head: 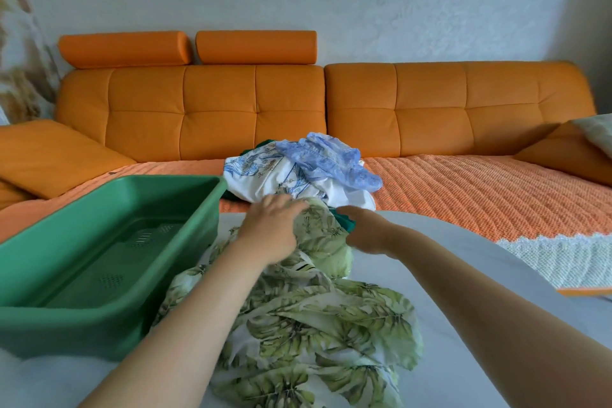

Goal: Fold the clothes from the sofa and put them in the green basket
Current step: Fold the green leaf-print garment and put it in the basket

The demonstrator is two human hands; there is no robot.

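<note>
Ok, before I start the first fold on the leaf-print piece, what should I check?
1. Green basket has room: ok, nothing inside.
2. Leaf-print garment lying flat: not ok, crumpled.
3. Left hand and right hand on it: ok.
4. Firm grip: cannot tell, fingers blurred or hidden.
5. Garment free of the sofa pile: cannot tell, its top edge meets the pile.

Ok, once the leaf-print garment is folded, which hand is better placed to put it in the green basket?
Probably the left hand: it rests on the leaf-print garment right beside the green basket. The right hand lies on the garment's far side from the basket.
</note>
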